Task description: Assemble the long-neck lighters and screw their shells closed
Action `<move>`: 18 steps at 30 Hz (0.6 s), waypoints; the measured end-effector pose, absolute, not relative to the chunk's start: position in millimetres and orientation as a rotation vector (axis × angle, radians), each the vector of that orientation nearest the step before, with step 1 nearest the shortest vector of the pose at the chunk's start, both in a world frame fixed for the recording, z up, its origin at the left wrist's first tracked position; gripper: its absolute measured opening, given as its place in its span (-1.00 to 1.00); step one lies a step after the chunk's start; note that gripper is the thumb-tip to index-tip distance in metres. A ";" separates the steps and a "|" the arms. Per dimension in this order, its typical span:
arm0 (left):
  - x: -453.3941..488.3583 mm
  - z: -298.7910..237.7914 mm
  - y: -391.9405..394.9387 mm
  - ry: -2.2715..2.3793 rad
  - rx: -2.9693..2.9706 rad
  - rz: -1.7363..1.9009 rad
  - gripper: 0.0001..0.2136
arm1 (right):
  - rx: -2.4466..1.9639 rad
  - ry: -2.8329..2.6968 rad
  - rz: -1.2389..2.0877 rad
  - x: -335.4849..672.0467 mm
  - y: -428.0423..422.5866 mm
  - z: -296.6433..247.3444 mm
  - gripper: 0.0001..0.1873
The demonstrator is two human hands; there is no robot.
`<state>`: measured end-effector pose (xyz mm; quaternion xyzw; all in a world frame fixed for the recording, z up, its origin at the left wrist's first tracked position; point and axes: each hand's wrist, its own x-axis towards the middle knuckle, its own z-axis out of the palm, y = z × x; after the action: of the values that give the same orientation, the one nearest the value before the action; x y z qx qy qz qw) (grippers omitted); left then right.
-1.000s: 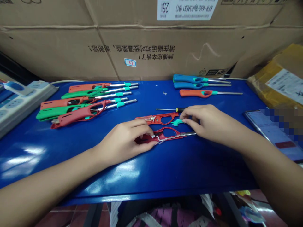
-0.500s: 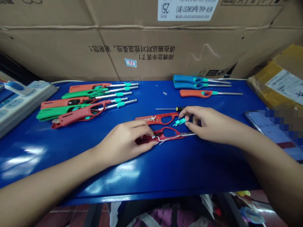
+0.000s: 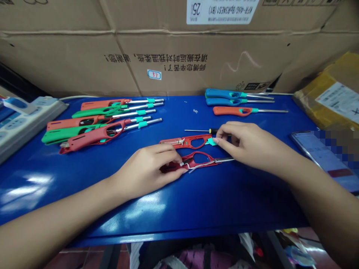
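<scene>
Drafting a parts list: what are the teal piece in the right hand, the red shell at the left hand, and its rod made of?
Teal piece: probably plastic; even color, thin prongs.
Red shell: likely hard plastic, smooth; thin walls, molded-looking loop.
Rod: looks like polished metal; silvery, with bright reflections.

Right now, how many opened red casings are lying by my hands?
2: the near casing, partly covered by your left hand, and the far casing beyond it, beside the teal piece in your right hand. Your hands may hide more.
</scene>
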<state>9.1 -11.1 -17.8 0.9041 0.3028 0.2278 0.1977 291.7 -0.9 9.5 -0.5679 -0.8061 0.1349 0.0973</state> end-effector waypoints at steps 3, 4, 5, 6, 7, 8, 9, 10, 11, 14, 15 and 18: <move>8.3 -19.1 -10.7 0.840 2.532 0.648 -0.92 | -1.624 -2.374 0.364 292.4 -0.8 8.6 -0.75; 8.1 -19.5 -10.7 0.841 2.533 0.650 -0.92 | -1.617 -2.387 0.344 292.7 -0.7 7.8 -0.78; 7.9 -19.8 -10.7 0.842 2.533 0.652 -0.93 | -1.619 -2.409 0.318 293.1 -0.7 7.0 -0.81; 7.9 -19.9 -10.7 0.844 2.535 0.655 -0.93 | -1.629 -2.436 0.291 293.7 -0.6 6.3 -0.83; 7.9 -19.9 -10.8 0.847 2.536 0.655 -0.93 | -1.648 -2.463 0.262 294.4 -0.6 6.0 -0.84; 8.1 -19.8 -10.8 0.848 2.536 0.658 -0.94 | -1.667 -2.487 0.239 295.4 -0.6 6.0 -0.84; 8.4 -19.6 -10.9 0.848 2.536 0.659 -0.94 | -1.680 -2.512 0.222 296.6 -0.5 6.5 -0.84; 8.7 -19.3 -11.0 0.848 2.533 0.657 -0.94 | -1.684 -2.538 0.207 298.0 -0.4 7.4 -0.85; 9.0 -18.9 -11.1 0.851 2.529 0.656 -0.94 | -1.681 -2.569 0.194 299.4 -0.3 8.6 -0.87; 9.6 -17.4 -11.8 0.869 2.513 0.651 -0.93 | -1.601 -2.646 0.153 302.9 -0.6 13.5 -0.86; 9.6 -16.9 -12.1 0.869 2.509 0.649 -0.93 | -1.545 -2.650 0.152 303.2 -1.3 15.1 -0.86; 9.3 -15.9 -12.4 0.847 2.505 0.638 -0.93 | -1.300 -2.646 0.272 300.2 -5.7 18.5 -0.85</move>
<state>9.3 -12.4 -15.9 0.9005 0.3045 0.2292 0.2092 300.2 -5.7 18.5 -0.4374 -0.8901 0.0915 0.0903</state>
